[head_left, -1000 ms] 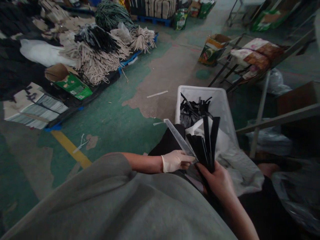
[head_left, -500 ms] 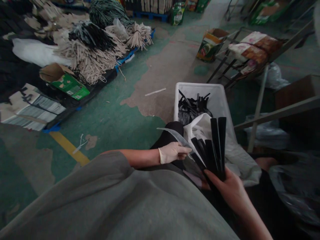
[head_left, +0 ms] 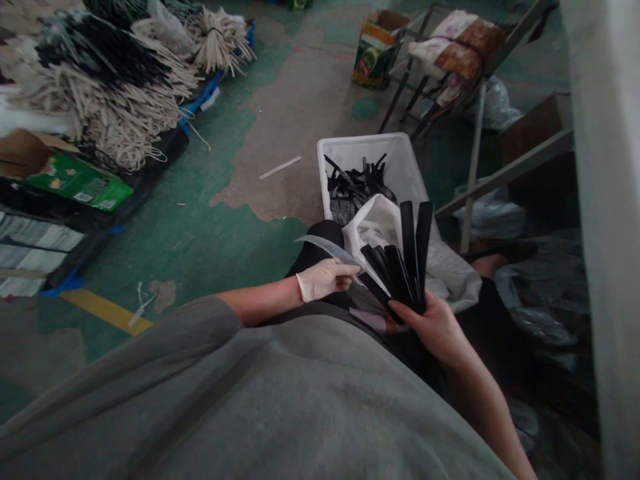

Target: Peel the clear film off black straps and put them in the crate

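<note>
The person sits low, and a grey top fills the bottom of the view. The right hand [head_left: 431, 325] is bare. Its fingers are wrapped tight around the bottom ends of a bunch of black strips [head_left: 406, 257]. The strips stand up over the person's lap and spread out like a fan. The left hand [head_left: 324, 280] wears a white glove and sits at 9 o'clock from the bunch, close beside it. Its fingers are pinched together on one end of a thin clear sleeve [head_left: 326, 247], which sticks out toward 10 o'clock and bends a little. At 12 o'clock from the hands a white bin [head_left: 367, 142] stands on the green floor [head_left: 200, 227] with more black pieces [head_left: 353, 188] inside. A white bag [head_left: 376, 223] lies between the bin and the fan. Far off at 10 o'clock are big heaps of pale cord [head_left: 100, 113] and a green box [head_left: 80, 181]. The fan is wide and held only at the bottom, so a looser grip could let strips slide out and drop on the lap or the floor. The sleeve is floppy and held by one end, so it could fold over or slip from the smooth glove. It is too small to tell if the sleeve's end is open.
</note>
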Available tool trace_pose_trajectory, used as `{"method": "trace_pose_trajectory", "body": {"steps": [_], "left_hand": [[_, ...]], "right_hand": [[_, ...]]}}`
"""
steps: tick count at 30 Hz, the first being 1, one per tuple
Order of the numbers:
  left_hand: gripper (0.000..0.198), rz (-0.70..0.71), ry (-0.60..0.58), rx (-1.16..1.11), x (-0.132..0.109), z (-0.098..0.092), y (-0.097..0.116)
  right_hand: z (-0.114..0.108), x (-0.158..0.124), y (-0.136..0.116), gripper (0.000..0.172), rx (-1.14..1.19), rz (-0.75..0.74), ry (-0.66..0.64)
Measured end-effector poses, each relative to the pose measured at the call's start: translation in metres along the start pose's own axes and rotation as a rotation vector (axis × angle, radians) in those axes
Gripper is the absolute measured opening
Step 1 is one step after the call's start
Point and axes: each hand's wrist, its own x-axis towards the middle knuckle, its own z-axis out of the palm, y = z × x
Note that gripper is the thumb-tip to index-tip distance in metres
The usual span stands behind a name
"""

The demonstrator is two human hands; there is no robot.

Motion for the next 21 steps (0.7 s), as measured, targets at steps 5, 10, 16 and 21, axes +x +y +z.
{"method": "trace_pose_trajectory", "body": {"steps": [5,10,16,21], "left_hand": [[0.026,-0.072,-0.070,-0.008,0.000,0.008,-0.013],[0.012,-0.160,-0.081,-0.116,-0.007,0.015,-0.004],[0.003,-0.300,-0.163,-0.193,-0.013,0.018,0.009],[0.009,-0.285,-0.314,-0.173,-0.010,0.021,-0.009]], "right_hand": [[0.011,0.007,-0.002,0.027,0.041,-0.071,0.014],[0.003,0.012,0.006,0.032,0.192,-0.092,0.204],[0.007,0.004,0.011,0.027,0.121,-0.201,0.201],[0.020,0.001,0.002,0.025,0.143,-0.330,0.215]]}}
